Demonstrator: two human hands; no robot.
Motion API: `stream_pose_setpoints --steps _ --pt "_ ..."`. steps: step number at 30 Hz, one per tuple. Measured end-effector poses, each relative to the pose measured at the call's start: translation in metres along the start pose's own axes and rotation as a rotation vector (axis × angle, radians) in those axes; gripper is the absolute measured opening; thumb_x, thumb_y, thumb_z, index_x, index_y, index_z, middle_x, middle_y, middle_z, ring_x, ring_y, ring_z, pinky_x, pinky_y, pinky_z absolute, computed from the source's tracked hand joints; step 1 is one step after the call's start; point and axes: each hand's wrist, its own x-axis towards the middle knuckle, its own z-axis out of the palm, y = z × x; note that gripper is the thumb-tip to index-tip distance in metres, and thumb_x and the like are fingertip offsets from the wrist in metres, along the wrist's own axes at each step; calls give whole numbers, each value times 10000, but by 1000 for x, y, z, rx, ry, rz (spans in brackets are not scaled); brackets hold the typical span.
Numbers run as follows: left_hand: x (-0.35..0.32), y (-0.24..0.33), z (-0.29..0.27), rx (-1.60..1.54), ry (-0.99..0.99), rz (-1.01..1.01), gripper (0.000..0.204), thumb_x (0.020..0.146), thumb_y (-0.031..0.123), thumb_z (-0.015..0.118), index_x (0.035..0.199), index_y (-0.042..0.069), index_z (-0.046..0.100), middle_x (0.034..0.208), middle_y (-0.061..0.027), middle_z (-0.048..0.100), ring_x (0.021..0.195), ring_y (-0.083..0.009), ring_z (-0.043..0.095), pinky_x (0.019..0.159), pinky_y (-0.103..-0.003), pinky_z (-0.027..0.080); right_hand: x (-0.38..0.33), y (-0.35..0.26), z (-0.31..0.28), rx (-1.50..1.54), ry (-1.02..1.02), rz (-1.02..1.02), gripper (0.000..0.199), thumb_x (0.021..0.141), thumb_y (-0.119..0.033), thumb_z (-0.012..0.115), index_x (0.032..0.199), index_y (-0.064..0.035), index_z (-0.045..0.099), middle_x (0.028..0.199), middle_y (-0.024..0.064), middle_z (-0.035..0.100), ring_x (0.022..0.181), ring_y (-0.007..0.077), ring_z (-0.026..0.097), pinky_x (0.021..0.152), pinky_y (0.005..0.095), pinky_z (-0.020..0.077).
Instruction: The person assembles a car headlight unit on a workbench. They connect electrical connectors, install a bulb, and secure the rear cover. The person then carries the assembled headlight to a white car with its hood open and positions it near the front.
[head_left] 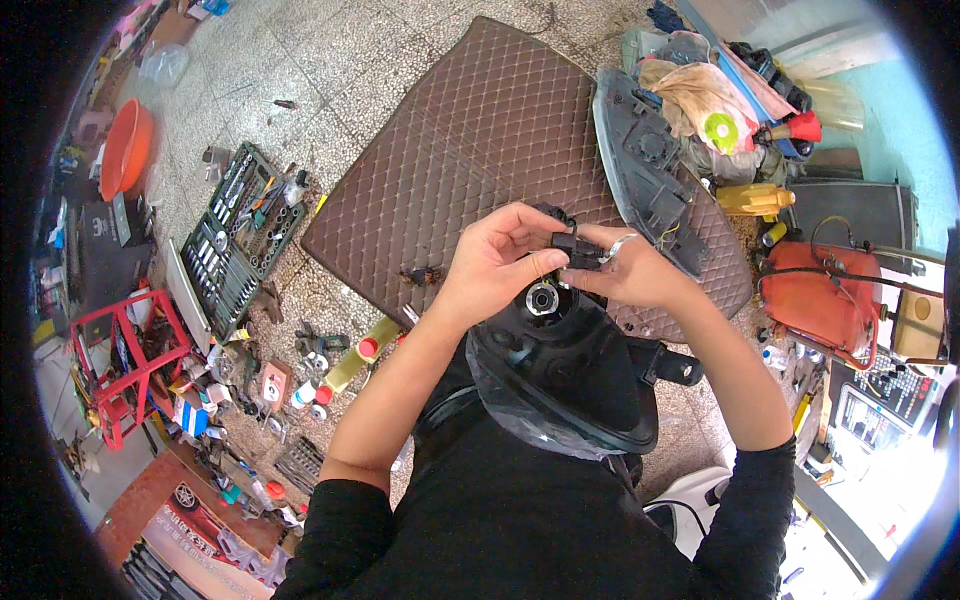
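A black vehicle headlight housing (555, 370) rests on my lap, its back side with a round metal-rimmed socket (542, 298) facing up. Just above that socket, both hands meet around a small black cylindrical part (577, 250) with what looks like a dark cable beside it. My left hand (490, 268) pinches it from the left, thumb on the near side. From the right, my right hand (640, 275) grips its other end. A shiny curved metal piece (620, 246) shows at the right fingers; its kind is unclear. The fingers partly hide the black part.
A brown quilted mat (450, 150) lies ahead, with another headlight housing (650, 150) at its right edge. An opened socket-tool case (245, 235) is on the left, near a red metal frame (130, 360). An orange-red tank (820, 300) stands at right.
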Motion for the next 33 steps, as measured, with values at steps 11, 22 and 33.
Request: stream_pose_setpoints --steps 11,22,33 --pt "14 -2 -1 -19 -193 -48 823 861 -43 775 1555 65 347 1455 -143 513 1205 -198 610 1036 -369 507 -16 6 -2 197 -28 57 423 856 -68 747 1267 -6 669 1073 82 745 957 160 699 881 335 558" --pt "8 -14 9 715 -131 44 1115 728 72 900 1636 92 254 1537 -125 466 1214 -259 599 1049 -421 503 -34 36 0 446 40 191 483 911 -148 755 1359 -29 619 1074 56 737 862 108 673 736 274 553" --pt "-14 -44 3 1055 93 5 332 850 57 788 1115 43 589 890 -99 689 726 -263 689 683 -367 564 -41 55 18 714 -8 82 472 941 -103 684 1383 0 557 1222 195 713 1133 244 697 910 318 546"
